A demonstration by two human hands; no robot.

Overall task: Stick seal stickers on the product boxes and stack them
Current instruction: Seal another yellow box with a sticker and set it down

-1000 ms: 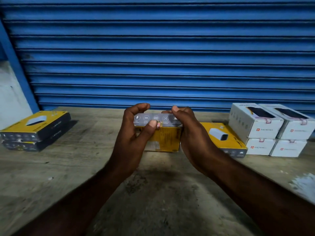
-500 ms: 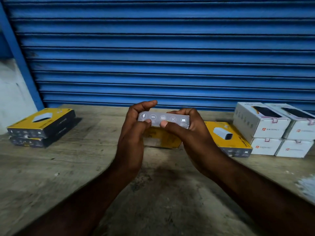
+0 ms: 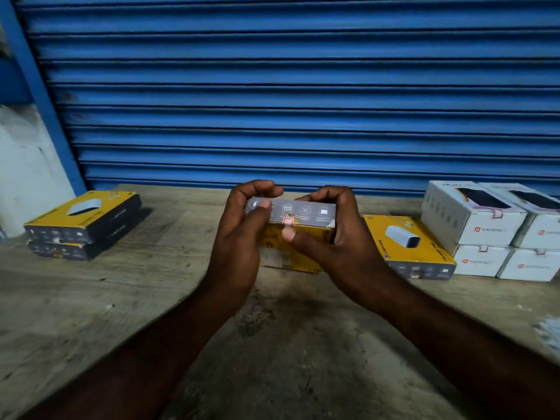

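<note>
Both hands hold a yellow product box [image 3: 298,253] on edge above the table, its grey icon side facing me. My left hand [image 3: 239,237] grips its left end, thumb on the grey side. My right hand [image 3: 336,237] grips the right end, and its thumb presses on the yellow face just below a small red-and-white seal sticker [image 3: 288,221] that spans the edge of the grey side. Two yellow boxes [image 3: 81,225] lie stacked at the left. One more yellow box [image 3: 406,247] lies flat to the right of my hands.
Several white product boxes [image 3: 491,231] stand in two layers at the far right. The wooden table [image 3: 127,298] ends at a blue roller shutter [image 3: 288,86] behind. A white wall [image 3: 27,177] stands at the left.
The box has tilted so its yellow face shows again. My right thumb has slid down from the grey side, uncovering the seal sticker. The camera view has shifted slightly right.
</note>
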